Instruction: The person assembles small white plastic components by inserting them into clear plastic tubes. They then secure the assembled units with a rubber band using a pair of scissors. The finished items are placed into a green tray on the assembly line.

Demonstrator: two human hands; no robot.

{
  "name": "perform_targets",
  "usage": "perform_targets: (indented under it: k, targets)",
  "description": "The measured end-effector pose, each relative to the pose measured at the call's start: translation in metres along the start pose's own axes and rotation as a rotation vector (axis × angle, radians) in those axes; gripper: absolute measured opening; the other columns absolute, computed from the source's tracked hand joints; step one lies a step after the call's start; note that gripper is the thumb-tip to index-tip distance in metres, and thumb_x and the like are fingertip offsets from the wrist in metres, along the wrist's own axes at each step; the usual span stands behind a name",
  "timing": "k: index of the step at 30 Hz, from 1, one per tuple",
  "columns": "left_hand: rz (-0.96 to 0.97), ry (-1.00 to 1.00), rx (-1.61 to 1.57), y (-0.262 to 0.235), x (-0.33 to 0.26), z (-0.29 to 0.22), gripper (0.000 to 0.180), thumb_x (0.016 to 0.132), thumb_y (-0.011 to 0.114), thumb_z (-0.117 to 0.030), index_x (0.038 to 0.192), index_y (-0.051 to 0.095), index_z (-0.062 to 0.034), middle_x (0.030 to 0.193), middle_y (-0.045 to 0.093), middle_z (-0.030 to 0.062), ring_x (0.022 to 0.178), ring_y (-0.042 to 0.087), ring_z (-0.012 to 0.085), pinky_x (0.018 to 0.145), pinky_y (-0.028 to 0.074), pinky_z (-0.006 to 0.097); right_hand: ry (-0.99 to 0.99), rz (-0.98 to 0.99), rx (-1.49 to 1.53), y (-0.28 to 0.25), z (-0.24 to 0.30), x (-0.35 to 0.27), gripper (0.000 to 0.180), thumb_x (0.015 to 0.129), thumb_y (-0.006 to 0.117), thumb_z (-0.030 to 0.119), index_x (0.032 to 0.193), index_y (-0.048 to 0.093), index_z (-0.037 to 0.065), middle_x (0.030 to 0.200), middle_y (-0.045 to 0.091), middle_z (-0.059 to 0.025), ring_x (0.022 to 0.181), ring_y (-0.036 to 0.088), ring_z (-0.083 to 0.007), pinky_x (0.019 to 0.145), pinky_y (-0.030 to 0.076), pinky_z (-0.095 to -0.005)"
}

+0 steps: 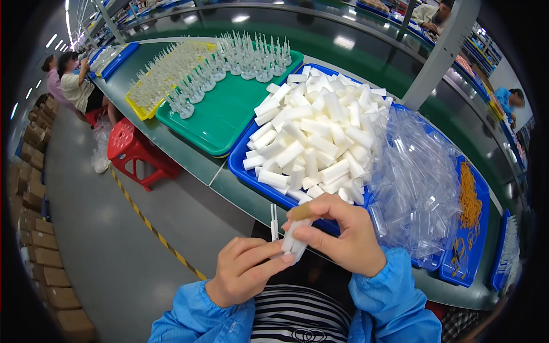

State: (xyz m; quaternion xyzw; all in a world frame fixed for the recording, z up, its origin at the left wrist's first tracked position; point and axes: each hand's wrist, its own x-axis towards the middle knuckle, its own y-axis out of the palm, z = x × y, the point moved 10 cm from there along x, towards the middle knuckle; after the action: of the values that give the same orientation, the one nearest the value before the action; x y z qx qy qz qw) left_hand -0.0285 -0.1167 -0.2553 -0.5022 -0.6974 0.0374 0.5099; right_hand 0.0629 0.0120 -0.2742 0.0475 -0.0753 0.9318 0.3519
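Note:
My left hand (247, 267) and my right hand (346, 233) meet over the near edge of the bench, closed on a short white piece (295, 247) with lengthwise ridges. The right thumb and fingers pinch its upper side; a tan finger cot (300, 212) covers one right fingertip. Left fingertips press its lower end. Two thin white rods (274, 222) stand up just beyond the left fingers; whether that hand grips them is hard to make out. Just past my hands, a blue tray (239, 164) is heaped with white cylindrical pieces (320, 128).
Clear plastic sleeves (417, 188) pile up to the right, beside a blue tray (464, 274) with orange rubber bands (469, 197). Leftward are a green tray (223, 114) and yellow tray (142, 113) with upright clear stemmed parts. A red stool (128, 143) stands on the floor; people sit farther off.

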Motion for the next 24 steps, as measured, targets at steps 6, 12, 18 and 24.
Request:
perform_targets:
  k: [6,12,18,24]
  targets:
    - [-0.258,-0.123,-0.145,-0.013,-0.012,0.014,0.041,0.076,0.081,0.002,0.108,0.057,-0.0060,0.112,0.062,0.0149,0.090,0.067,0.0241,0.075,0.055,0.032,-0.363,-0.013,-0.241,0.013,0.033,-0.004,0.046,0.079,0.080,0.014,0.120,0.061,0.004,0.099,0.070,-0.0075,0.097,0.059,-0.0257,0.091,0.041,-0.0375]
    - [-0.273,-0.259,-0.184,-0.015,-0.013,0.026,0.039,0.074,0.083,0.003,0.105,0.060,-0.0047,0.099,0.065,0.0128,0.087,0.067,0.0231,0.074,0.055,0.031,-0.336,-0.151,-0.334,0.003,0.041,0.000,0.041,0.079,0.076,0.006,0.118,0.063,0.002,0.102,0.068,-0.0079,0.094,0.060,-0.0280,0.089,0.043,-0.0372]
    - [-0.195,-0.167,-0.045,-0.016,-0.010,0.024,0.037,0.070,0.082,0.006,0.101,0.068,-0.0062,0.095,0.066,0.0087,0.081,0.066,0.0221,0.068,0.053,0.031,-0.348,-0.268,-1.072,-0.005,0.053,-0.001,0.034,0.074,0.072,0.004,0.108,0.067,0.007,0.102,0.066,-0.0019,0.091,0.056,-0.0216,0.077,0.040,-0.0361]
    - [-0.123,-0.116,-0.024,-0.001,-0.011,0.022,0.038,0.067,0.081,0.006,0.101,0.070,-0.0072,0.097,0.067,0.0072,0.081,0.065,0.0227,0.066,0.051,0.032,-0.196,-0.077,-1.166,0.008,0.027,0.001,0.036,0.073,0.077,0.011,0.107,0.067,0.008,0.092,0.060,-0.0020,0.089,0.055,-0.0214,0.078,0.038,-0.0367]
